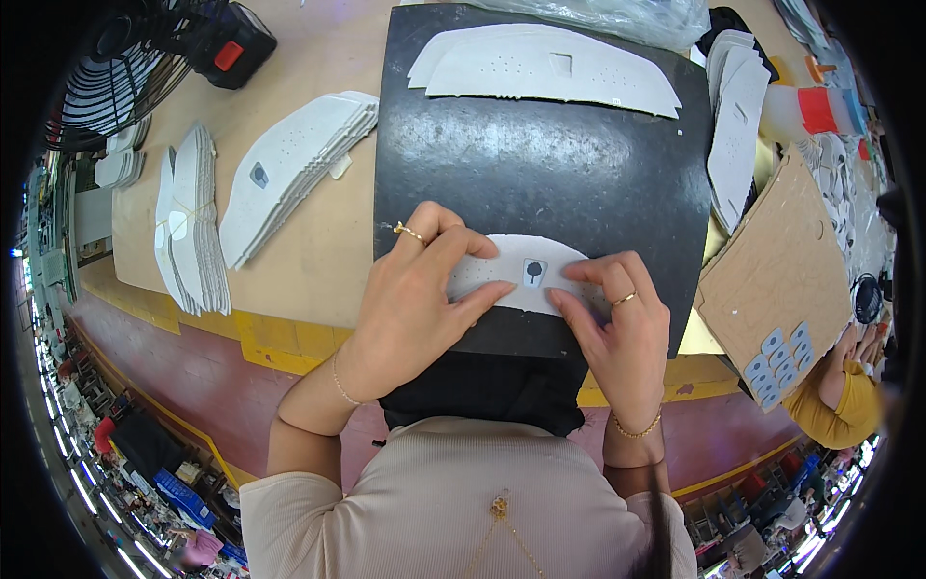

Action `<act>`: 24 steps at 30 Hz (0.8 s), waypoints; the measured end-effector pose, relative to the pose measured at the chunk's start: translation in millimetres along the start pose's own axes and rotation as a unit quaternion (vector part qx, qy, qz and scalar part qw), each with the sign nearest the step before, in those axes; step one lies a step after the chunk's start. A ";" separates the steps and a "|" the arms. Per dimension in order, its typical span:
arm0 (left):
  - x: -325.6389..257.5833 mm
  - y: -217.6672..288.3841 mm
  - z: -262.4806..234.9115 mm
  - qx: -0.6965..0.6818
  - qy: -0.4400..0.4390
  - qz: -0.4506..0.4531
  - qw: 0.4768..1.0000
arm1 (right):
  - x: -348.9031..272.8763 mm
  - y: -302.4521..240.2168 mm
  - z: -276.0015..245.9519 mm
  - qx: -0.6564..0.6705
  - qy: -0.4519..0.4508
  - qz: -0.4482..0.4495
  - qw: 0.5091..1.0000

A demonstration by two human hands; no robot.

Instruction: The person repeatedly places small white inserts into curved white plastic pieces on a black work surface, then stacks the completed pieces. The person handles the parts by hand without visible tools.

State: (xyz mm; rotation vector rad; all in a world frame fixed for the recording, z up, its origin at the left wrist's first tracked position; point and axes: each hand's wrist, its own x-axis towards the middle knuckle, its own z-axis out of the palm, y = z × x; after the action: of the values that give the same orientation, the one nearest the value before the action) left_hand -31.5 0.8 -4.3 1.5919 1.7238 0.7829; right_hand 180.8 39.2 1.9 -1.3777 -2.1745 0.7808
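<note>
White cut piece [526, 275] with a small grey label [533, 271], pressed flat under both hands.
Left hand [410, 299] and right hand [617, 328] lay flattened fingers [482, 294] along its edges on the black mat [540, 164]; beyond the fingertips lie more white pieces [550, 68].

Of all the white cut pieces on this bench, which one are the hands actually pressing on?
The single white piece at the near edge of the black mat, with a small grey patch on it. Left hand and right hand press it; the others lie untouched.
</note>
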 end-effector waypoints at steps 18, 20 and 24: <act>1.6 1.5 2.2 0.020 -0.004 0.005 1.000 | 0.8 -2.0 -1.4 -0.020 -0.020 0.020 0.999; 0.7 1.4 3.3 0.026 -0.002 0.012 1.000 | 0.0 -1.9 -1.0 -0.027 -0.022 0.021 0.999; -0.8 2.0 2.3 0.053 -0.007 0.052 0.997 | -0.4 -3.4 -1.5 -0.027 -0.026 0.025 0.999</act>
State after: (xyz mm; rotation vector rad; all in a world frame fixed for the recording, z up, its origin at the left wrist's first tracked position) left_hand -28.5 0.1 -4.1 1.7659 1.7090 0.7398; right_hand 179.7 37.9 5.3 -1.4592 -2.2223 0.7904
